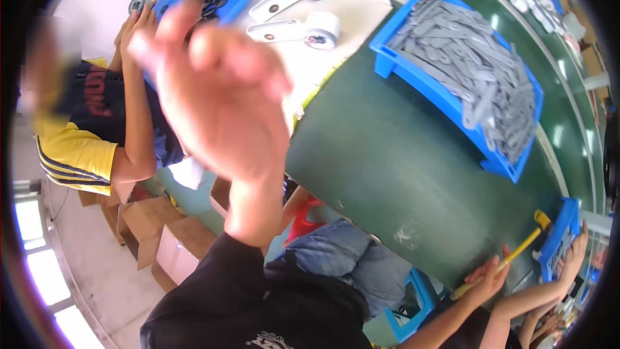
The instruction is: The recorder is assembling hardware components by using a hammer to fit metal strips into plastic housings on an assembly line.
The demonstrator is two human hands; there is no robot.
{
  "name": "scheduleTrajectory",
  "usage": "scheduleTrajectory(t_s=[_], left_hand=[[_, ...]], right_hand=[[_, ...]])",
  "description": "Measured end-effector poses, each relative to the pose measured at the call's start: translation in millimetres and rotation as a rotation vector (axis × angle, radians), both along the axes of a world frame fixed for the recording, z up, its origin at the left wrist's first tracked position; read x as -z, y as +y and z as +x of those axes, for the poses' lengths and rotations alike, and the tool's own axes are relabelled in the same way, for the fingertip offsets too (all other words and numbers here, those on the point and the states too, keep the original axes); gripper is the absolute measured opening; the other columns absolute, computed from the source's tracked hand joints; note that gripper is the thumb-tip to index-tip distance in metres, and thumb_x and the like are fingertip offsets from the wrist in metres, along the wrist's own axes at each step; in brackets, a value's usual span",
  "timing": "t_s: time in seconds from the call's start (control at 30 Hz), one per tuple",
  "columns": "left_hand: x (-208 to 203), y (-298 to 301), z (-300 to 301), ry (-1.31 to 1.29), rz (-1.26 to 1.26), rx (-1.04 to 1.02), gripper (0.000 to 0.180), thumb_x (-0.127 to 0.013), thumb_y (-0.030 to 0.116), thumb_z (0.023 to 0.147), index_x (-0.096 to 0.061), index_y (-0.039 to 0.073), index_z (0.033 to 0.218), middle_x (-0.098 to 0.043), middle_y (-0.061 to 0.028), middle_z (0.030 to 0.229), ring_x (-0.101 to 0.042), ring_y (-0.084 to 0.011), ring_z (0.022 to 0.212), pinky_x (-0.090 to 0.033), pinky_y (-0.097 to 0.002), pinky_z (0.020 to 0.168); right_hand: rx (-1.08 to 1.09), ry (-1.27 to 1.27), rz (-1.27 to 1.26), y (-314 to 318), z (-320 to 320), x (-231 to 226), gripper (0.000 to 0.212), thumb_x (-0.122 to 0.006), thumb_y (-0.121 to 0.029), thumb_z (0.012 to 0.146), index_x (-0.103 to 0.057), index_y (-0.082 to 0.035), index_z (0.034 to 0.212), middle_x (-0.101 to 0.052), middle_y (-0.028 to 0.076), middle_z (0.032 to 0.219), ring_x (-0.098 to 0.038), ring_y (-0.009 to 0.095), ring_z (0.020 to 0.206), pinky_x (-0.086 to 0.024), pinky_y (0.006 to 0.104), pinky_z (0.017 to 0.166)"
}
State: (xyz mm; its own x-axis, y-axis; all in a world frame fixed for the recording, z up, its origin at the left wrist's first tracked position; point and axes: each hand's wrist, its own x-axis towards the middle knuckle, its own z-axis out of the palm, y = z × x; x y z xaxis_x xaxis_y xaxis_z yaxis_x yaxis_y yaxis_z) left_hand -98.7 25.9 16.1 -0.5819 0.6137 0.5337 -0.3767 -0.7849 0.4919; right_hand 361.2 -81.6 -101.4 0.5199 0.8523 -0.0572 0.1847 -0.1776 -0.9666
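Observation:
My left hand is raised close to the camera, palm side showing, with fingers loosely bent and apart; motion blurs the fingertips and nothing shows in its grasp. Behind it, on a pale board, lie two white plastic arms with wheel-like round ends: a farther one and a nearer one. Down at the lower right, my right hand is closed round the pale yellow handle of a hammer. The hammer's head points away, beside a small blue bin at the edge of the green table.
A large blue bin full of grey plastic strips stands on the table. A blue tray of dark parts lies far left, where a co-worker's hand holds a wheel. Another person's hand reaches the small bin. Cardboard boxes stand lower left.

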Motion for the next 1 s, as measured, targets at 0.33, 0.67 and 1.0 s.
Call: scheduleTrajectory(t_s=[0.33, 0.67, 1.0], left_hand=[[77, -108, -59, 0.396, -0.373, -0.582, 0.038, -0.035, 0.038, 0.116, -0.046, 0.01, 0.094, -0.046, -0.0019, 0.061, -0.039, -0.0099, 0.047, -0.032, -0.0245, 0.049], [95, -123, -65, 0.606, -0.511, -0.675, 0.035, -0.038, 0.035, 0.115, -0.051, 0.007, 0.099, -0.051, -0.0054, 0.063, -0.046, -0.0116, 0.049, -0.038, -0.0238, 0.048], [108, -134, -67, 0.549, -0.455, -0.378, 0.037, -0.046, 0.037, 0.113, -0.054, 0.005, 0.095, -0.053, -0.0095, 0.07, -0.043, -0.017, 0.06, -0.037, -0.0314, 0.057]], right_hand=[[0.084, -0.04, -0.025, 2, -9, -15, 0.032, -0.069, -0.011, 0.101, -0.053, 0.007, 0.123, -0.047, 0.005, 0.056, -0.041, 0.012, 0.044, -0.039, 0.0302, 0.039], [0.149, -0.051, -0.054, 4, -15, -12, 0.031, -0.073, -0.015, 0.098, -0.052, -0.001, 0.116, -0.049, 0.006, 0.059, -0.042, 0.013, 0.044, -0.035, 0.0292, 0.038], [0.091, 0.011, -0.048, 10, -21, -8, 0.048, -0.063, -0.013, 0.101, -0.049, 0.0, 0.145, -0.049, -0.001, 0.066, -0.043, 0.007, 0.041, -0.036, 0.0227, 0.035]])
